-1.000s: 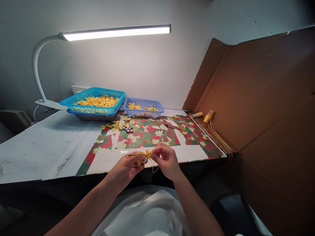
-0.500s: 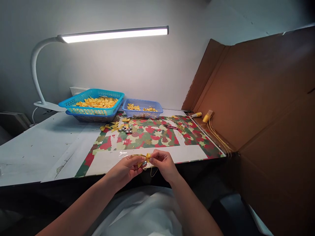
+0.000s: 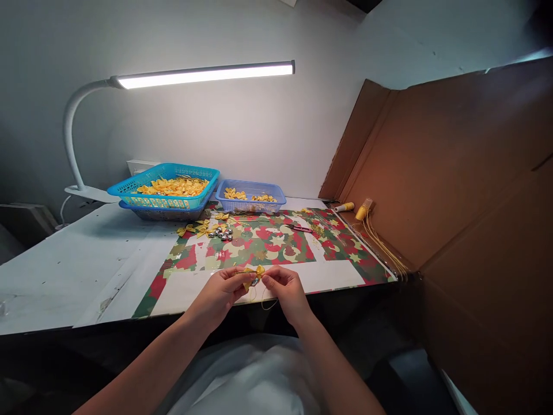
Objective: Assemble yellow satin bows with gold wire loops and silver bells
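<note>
Near the table's front edge, my left hand (image 3: 224,291) pinches a yellow ribbon bow (image 3: 259,270) and a thin gold strip. A small silver bell (image 3: 254,282) shows beneath the bow. My right hand (image 3: 286,290) is closed at the bow's right side, fingertips pressed together by a thin cord (image 3: 268,306) that loops below. Behind the hands, several yellow bows (image 3: 204,229) lie on the patterned sheet (image 3: 259,245), beside a cluster of silver bells (image 3: 222,233).
A turquoise basket (image 3: 162,202) of yellow bows stands stacked at the left, beside a blue-violet basket (image 3: 250,205). Pink-handled snips (image 3: 300,229) lie behind my right hand. Yellow cord spools (image 3: 360,212) sit by a cardboard wall (image 3: 453,167). A lamp (image 3: 207,75) hangs above.
The whole view has shifted slightly, with the table and lamp lower in the picture. My left fingers have shifted on the bow, and the cord loop has changed shape.
</note>
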A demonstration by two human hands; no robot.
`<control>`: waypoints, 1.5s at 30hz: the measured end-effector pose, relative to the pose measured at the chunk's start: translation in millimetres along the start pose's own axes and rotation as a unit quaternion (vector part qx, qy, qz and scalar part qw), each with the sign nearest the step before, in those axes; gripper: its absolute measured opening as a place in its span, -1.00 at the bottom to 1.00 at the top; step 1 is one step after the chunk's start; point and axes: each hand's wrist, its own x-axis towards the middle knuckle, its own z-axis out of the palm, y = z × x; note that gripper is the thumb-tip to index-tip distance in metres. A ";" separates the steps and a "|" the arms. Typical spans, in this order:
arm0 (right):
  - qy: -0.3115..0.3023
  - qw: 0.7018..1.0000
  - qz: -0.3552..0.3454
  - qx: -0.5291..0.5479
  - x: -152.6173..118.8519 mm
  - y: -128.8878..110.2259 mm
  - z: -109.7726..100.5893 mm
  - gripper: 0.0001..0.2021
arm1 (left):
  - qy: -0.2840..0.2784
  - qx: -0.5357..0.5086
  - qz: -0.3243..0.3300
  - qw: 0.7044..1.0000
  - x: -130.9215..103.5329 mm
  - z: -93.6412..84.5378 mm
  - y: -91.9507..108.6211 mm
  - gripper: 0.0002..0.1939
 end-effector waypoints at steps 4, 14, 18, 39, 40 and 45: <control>0.129 0.959 -0.200 -0.150 -7.9 -2.2 5.3 -0.95 | 0.058 0.054 0.098 0.992 5.9 -2.2 -2.0 -0.73; 0.206 0.802 -0.393 -0.399 -6.2 -7.7 21.6 -0.89 | 0.121 0.262 0.351 0.891 6.8 -0.4 -15.2 -0.86; 0.193 0.793 -0.390 -0.427 -1.4 -8.1 20.3 -0.86 | 0.133 0.298 0.373 0.868 5.2 -0.9 -14.0 -0.88; 0.157 0.832 -0.333 -0.416 31.5 10.3 19.1 -0.85 | 0.063 0.255 0.309 0.914 42.6 -1.3 -0.8 -0.78; 0.156 0.832 -0.329 -0.419 31.7 10.2 19.0 -0.85 | 0.067 0.258 0.312 0.912 43.2 -1.1 -1.1 -0.78; 0.159 0.831 -0.329 -0.418 32.4 9.9 18.2 -0.85 | 0.083 0.274 0.321 0.903 43.5 2.3 -1.9 -0.81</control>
